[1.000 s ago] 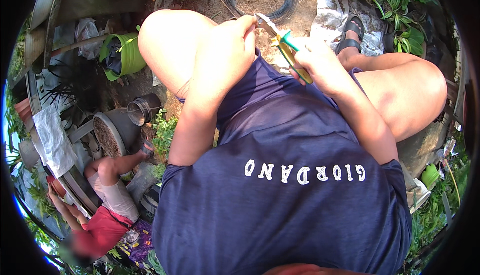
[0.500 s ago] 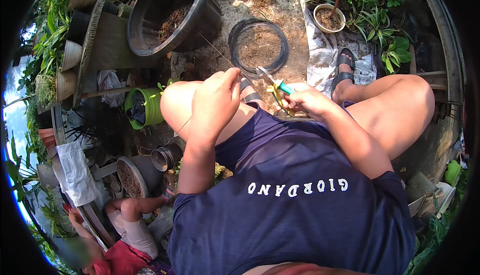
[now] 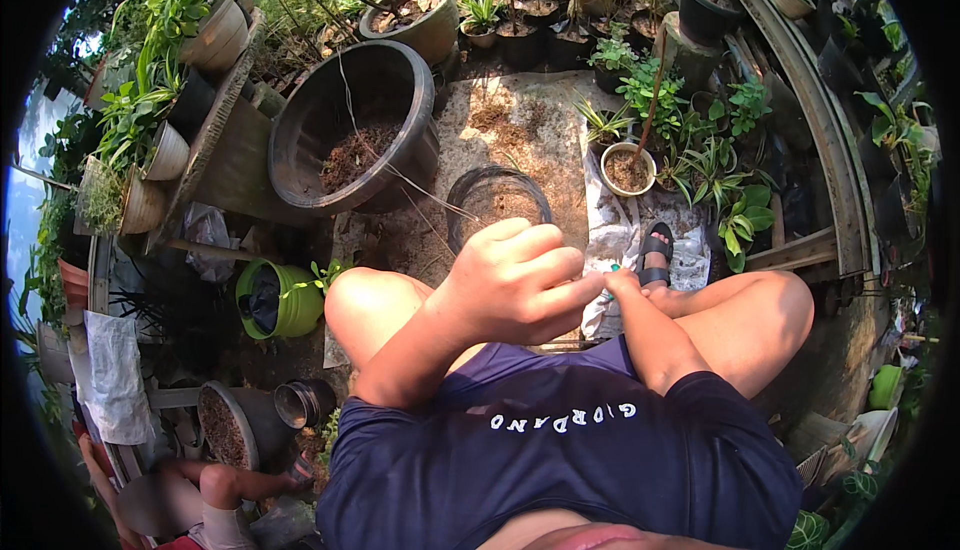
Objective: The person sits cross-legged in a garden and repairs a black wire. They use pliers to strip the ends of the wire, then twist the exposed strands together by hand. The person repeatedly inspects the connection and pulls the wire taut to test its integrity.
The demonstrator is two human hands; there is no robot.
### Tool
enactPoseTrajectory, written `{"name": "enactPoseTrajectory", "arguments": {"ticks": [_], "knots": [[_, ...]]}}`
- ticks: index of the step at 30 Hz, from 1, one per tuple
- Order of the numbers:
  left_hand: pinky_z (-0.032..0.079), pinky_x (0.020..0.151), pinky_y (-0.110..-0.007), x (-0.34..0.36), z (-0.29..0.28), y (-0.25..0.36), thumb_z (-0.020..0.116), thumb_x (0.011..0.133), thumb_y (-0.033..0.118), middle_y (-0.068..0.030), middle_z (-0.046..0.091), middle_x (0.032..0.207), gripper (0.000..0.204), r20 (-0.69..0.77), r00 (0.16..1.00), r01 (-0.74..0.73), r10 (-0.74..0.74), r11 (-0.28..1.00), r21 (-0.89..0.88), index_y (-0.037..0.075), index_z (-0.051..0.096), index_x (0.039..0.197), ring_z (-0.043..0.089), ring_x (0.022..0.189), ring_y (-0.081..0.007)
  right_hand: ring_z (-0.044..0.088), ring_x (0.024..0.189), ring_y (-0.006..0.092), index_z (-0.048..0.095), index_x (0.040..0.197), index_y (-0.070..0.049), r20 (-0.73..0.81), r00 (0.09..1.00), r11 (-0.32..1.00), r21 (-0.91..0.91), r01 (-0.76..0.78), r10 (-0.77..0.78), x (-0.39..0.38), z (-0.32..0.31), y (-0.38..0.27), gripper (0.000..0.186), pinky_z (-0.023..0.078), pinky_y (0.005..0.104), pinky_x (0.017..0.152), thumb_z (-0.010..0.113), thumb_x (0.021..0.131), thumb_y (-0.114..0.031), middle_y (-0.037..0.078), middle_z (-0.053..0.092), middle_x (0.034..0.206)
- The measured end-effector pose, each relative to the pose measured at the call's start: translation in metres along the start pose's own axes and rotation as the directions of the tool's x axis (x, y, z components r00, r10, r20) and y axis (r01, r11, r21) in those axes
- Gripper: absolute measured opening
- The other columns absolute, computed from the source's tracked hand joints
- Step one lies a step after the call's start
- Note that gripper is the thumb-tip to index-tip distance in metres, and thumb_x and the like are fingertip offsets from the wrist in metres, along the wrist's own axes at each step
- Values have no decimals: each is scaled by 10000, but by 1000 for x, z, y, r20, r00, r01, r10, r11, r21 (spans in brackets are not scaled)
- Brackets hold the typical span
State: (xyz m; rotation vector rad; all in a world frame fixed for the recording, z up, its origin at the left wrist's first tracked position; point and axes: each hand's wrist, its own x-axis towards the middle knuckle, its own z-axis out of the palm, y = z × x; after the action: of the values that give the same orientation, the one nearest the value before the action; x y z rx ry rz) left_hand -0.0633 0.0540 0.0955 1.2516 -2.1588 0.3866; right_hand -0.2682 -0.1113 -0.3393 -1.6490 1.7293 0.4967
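Note:
My left hand (image 3: 515, 285) is raised in front of my lap, its fingers curled closed round a thin wire (image 3: 432, 196). That wire runs from the fist up and left across the large black pot (image 3: 418, 150), with more than one strand showing. My right hand (image 3: 628, 285) is just right of the fist, closed on cutting pliers; only a bit of their green handle (image 3: 613, 269) shows, the jaws hidden behind my left hand. Beyond my hands a coil of dark wire (image 3: 461, 188) lies on the ground, partly covered by the fist.
A white potted plant (image 3: 628, 170) stands on a pale sheet (image 3: 605, 225) at the right. A lime-green pot (image 3: 290, 300) is left of my knee. Wooden rails (image 3: 820, 130) edge the right side. Another person's leg (image 3: 235, 485) shows at the lower left.
My left hand has moved right and nearer, now hiding most of the pliers. The wire strands now stretch up across the black pot. The view has tilted upward, showing more plants beyond.

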Motion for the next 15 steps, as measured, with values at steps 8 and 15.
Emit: {"name": "enactPoseTrajectory", "arguments": {"ticks": [8, 15], "knots": [[465, 714, -345, -41, 141, 9, 673, 682, 269, 17, 571, 811, 217, 200, 886, -311, 420, 854, -417, 144, 632, 856, 578, 812, -180, 603, 1170, 196, 505, 1355, -79, 392, 479, 541, 811, 224, -785, -194, -234, -144, 649, 427, 342, 931, 343, 1008, -604, 106, 668, 1225], [441, 920, -375, -79, 215, 21, 619, 770, 195, -2, 639, 887, 167, 587, 694, -223, 418, 899, -377, 162, 678, 922, 617, 961, -204, 646, 705, 171, 582, 1119, -27, -77, 528, 216, 855, 471, -846, -222, -312, -152, 255, 569, 342, 693, 576, 1000, -253, 16, 603, 775]]}}
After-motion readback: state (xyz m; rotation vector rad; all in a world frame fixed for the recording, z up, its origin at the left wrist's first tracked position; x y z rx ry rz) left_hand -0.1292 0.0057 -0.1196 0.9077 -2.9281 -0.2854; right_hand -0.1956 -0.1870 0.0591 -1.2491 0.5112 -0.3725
